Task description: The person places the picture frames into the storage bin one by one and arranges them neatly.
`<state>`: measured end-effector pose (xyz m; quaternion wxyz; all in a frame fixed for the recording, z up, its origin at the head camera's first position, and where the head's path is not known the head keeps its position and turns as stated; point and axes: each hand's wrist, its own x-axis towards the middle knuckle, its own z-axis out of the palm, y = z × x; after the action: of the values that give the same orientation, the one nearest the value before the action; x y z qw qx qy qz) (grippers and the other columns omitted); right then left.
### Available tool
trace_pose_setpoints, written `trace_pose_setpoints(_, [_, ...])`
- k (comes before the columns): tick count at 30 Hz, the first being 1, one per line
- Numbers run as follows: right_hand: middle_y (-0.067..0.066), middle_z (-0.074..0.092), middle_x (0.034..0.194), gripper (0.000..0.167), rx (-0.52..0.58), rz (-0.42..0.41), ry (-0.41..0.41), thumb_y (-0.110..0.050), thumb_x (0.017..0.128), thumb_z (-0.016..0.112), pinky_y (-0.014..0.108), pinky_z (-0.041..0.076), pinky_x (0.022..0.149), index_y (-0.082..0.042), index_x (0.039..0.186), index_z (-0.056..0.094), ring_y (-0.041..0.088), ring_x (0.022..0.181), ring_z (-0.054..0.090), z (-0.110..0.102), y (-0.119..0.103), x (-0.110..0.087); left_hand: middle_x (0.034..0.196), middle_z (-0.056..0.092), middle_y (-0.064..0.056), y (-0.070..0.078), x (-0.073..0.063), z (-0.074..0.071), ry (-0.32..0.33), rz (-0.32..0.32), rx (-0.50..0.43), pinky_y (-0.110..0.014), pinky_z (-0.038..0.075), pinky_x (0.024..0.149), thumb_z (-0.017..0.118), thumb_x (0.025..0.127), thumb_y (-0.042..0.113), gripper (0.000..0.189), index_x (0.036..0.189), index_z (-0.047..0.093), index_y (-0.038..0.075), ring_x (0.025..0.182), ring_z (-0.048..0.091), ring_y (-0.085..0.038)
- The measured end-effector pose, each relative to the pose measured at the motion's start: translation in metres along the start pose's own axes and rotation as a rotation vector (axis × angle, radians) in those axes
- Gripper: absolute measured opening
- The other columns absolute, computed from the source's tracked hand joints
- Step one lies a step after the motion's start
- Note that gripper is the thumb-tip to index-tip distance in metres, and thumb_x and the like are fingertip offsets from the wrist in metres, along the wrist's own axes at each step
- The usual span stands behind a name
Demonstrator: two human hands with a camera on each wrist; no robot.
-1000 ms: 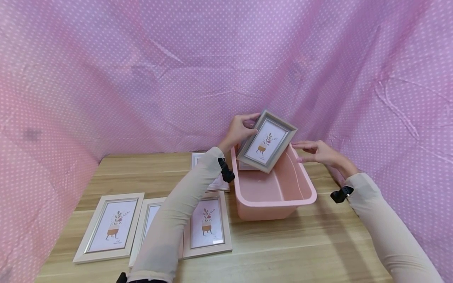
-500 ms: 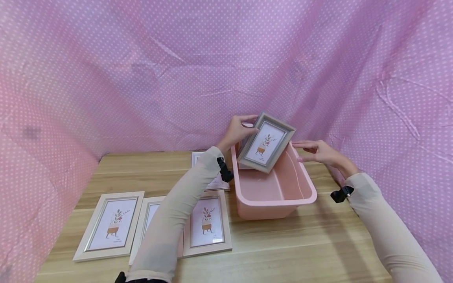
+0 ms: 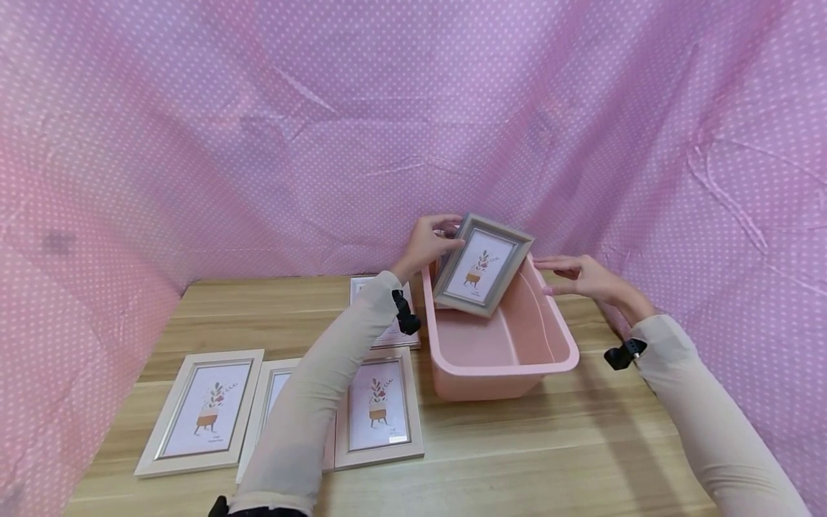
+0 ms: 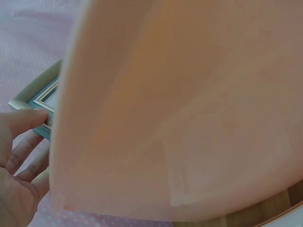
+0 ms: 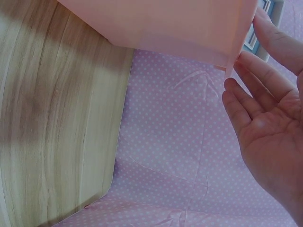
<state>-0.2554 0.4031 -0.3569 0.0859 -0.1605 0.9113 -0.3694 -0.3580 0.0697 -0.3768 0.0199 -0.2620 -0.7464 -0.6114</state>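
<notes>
My left hand (image 3: 429,244) pinches the upper left edge of a grey picture frame (image 3: 513,280), which holds a print of a potted plant. The frame tilts over the far end of a pink plastic bin (image 3: 504,371), its lower edge inside the rim. In the left wrist view the thumb (image 4: 28,118) lies on the frame's border, while the bin wall covers most of that view. My right hand (image 3: 581,278) touches the bin's right rim near its far corner with fairly straight fingers. In the right wrist view those fingers (image 5: 253,80) meet the rim's edge.
Pale picture frames lie face up on the wooden table (image 3: 517,452): one at far left (image 3: 161,431), one partly under my left sleeve (image 3: 255,409), one beside the bin (image 3: 416,424). Another frame (image 3: 407,337) lies behind them. A pink dotted curtain (image 3: 323,143) hangs around the table.
My left hand has moved slightly left and down, and the grey picture frame has come lower and a little left with it. The right hand has stayed at the rim.
</notes>
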Motion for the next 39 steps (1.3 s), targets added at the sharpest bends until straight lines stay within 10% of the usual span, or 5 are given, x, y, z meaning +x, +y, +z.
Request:
trace_pose_setpoints(15, [0.020,0.048,0.155,0.057,-0.007,-0.012,0.006,-0.013,0.089,0.079,0.062,0.025,0.122,0.000,0.141,0.058,0.046,0.143,0.041,-0.003,-0.003,0.001,0.106,0.072,-0.019,-0.001,0.001,-0.002,0.006,-0.076,-0.011,-0.021,0.059,0.062,0.079,0.087,0.003,0.039,0.125,0.069,0.003,0.081,0.067,-0.014])
trace_pose_setpoints(32, [0.018,0.048,0.155,0.056,-0.003,-0.018,0.002,-0.014,0.090,0.078,0.057,0.028,0.121,0.000,0.141,0.059,0.041,0.145,0.041,0.001,-0.002,-0.001,0.108,0.071,-0.018,0.011,0.004,-0.005,-0.063,-0.158,0.066,-0.037,0.064,0.078,0.076,0.088,0.002,0.040,0.126,0.065,0.003,0.091,0.069,-0.024])
trace_pose_setpoints(39, [0.016,0.050,0.154,0.055,-0.021,-0.024,0.013,-0.016,0.090,0.078,0.018,0.036,0.116,-0.002,0.140,0.060,0.038,0.146,0.041,0.002,-0.001,-0.002,0.105,0.069,-0.017,0.011,0.005,-0.009,-0.100,-0.169,0.059,-0.042,0.064,0.083,0.076,0.086,-0.001,0.040,0.125,0.066,0.002,0.087,0.067,-0.021])
